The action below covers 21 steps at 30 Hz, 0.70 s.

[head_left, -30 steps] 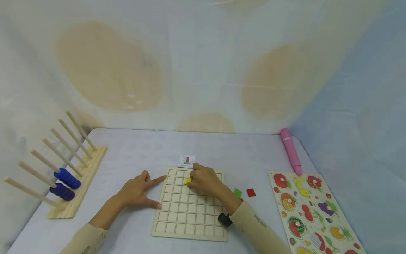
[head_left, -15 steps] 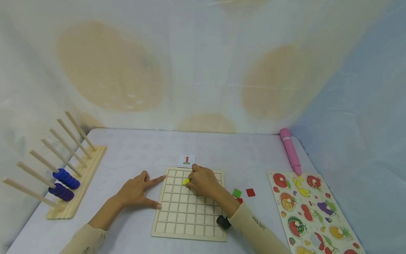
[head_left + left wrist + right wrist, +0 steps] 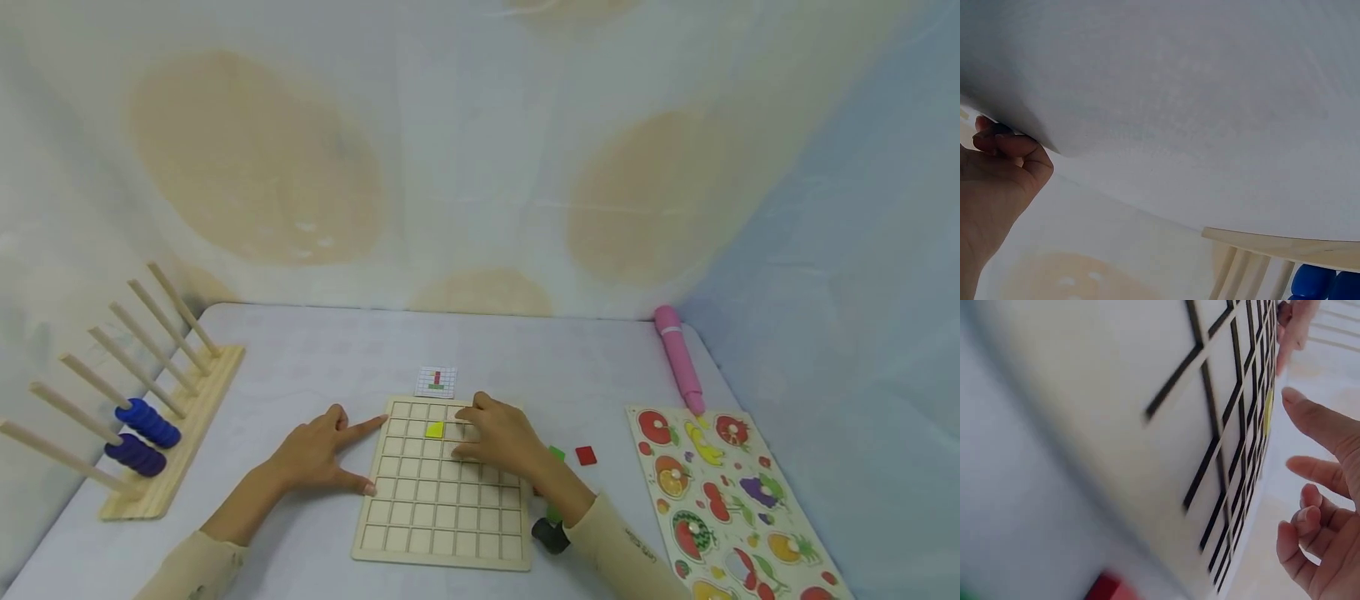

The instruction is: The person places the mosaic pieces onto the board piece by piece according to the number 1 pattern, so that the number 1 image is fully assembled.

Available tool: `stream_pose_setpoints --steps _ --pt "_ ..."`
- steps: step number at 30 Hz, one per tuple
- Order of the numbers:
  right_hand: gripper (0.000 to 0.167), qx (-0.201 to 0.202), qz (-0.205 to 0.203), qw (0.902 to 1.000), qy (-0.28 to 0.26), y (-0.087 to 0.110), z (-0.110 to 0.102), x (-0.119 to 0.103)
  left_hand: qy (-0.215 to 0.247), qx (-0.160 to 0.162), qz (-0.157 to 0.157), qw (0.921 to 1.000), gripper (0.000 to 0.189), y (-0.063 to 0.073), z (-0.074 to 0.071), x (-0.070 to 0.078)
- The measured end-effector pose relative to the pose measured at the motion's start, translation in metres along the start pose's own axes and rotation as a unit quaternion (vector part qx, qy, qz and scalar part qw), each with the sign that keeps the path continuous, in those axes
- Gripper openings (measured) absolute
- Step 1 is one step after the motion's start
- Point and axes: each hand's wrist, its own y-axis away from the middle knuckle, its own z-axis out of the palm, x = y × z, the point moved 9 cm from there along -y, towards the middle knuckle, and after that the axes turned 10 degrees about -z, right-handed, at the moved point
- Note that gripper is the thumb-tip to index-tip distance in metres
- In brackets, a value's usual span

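A wooden grid board (image 3: 408,537) lies on the table, with one yellow square tile (image 3: 435,429) in its upper left part. My left hand (image 3: 311,452) touches the board's left edge with a stretched index finger and thumb. Above the board's upper middle is my right hand (image 3: 504,437), holding nothing. Its thumb and index finger are apart, close to the yellow tile, as the right wrist view shows too; the other fingers (image 3: 1297,550) are bent. Behind the board lies a small card (image 3: 436,382) printed with a coloured grid pattern.
Right of the board lie a red tile (image 3: 586,456) and green tiles (image 3: 556,452), partly hidden by my right forearm. A peg stand (image 3: 213,387) with blue and purple beads is at left. A fruit puzzle board (image 3: 723,492) and pink tube (image 3: 678,358) lie at right.
My right hand has let go of the yellow tile and moved slightly right, leaving the tile on the board. The left hand stays at the board's edge.
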Motion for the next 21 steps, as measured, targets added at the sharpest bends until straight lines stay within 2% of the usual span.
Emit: stream_pose_setpoints --steps 7,13,21 --pt "0.058 -0.013 0.041 0.999 -0.012 0.021 -0.002 0.017 0.004 -0.002 0.003 1.0 0.104 0.0 0.003 -0.003" --pt "0.059 -0.009 0.065 0.9974 -0.029 0.044 -0.005 0.034 0.006 -0.001 0.006 1.0 0.104 -0.002 0.005 -0.005" --pt "0.06 0.008 0.102 0.9916 -0.079 0.081 -0.016 0.056 0.002 0.0 0.014 0.9999 0.104 -0.002 0.004 -0.003"
